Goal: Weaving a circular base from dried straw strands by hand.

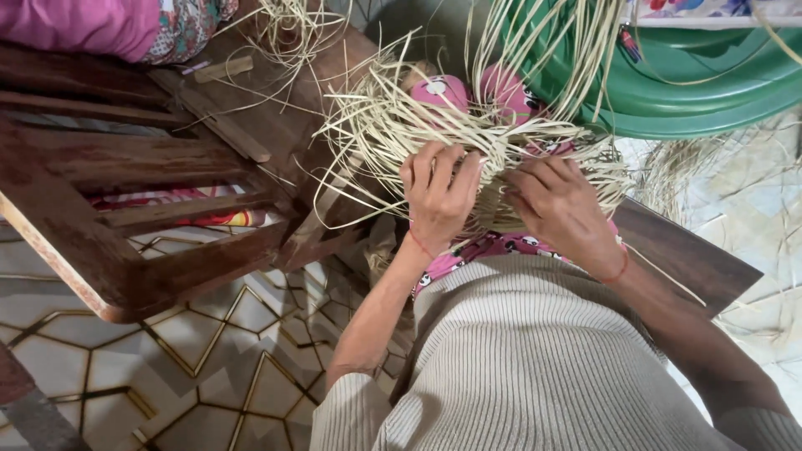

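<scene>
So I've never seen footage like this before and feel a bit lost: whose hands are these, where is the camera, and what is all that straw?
The single picture comes from a camera worn on the person's head, looking down, so both hands are their own. The left hand and right hand both grip a half-woven piece of pale straw strips resting on the lap, loose ends fanning out. Pink slippers peek from beneath it. Nearby are a dark wooden chair, a green plastic tub and a patterned tile floor.
</scene>
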